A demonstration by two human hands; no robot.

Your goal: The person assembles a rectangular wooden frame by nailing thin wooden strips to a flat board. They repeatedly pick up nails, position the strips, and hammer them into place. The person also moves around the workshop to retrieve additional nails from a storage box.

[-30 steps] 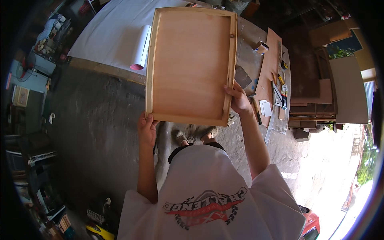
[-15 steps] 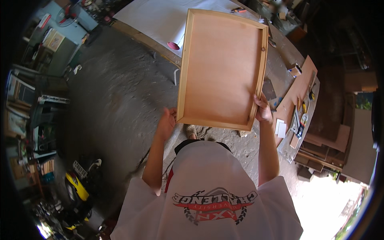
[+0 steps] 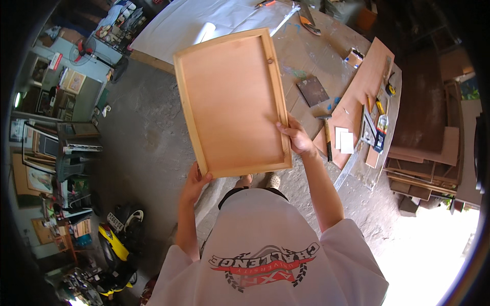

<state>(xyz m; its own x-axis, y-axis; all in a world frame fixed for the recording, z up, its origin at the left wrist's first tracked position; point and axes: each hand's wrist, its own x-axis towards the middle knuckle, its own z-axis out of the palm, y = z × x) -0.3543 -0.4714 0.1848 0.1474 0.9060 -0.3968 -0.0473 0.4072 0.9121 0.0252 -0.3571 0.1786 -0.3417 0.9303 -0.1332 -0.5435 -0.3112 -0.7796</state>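
Observation:
Held up in front of me is a shallow wooden tray-like frame [image 3: 232,104], its pale raised rim around a flat, light-brown panel. It leans a little to the left. At its lower left corner my left hand [image 3: 194,184] is closed, with the thumb over the edge. My right hand [image 3: 298,137] grips the lower part of the right side, thumb on the inner face and the other fingers behind, mostly hidden. The frame covers part of the worktable's near edge.
Beyond the frame stands a worktable [image 3: 286,71] with a white sheet [image 3: 168,33]. On its right lie a long thin board [image 3: 357,86], a hammer [image 3: 327,137], white cards [image 3: 345,142] and a tape measure [image 3: 390,89]. A yellow-black motorbike [image 3: 115,245] stands lower left.
The wooden frame has moved left and slightly down, and turned anticlockwise. My left thumb now lies over its corner. More of the table's tools show on the right.

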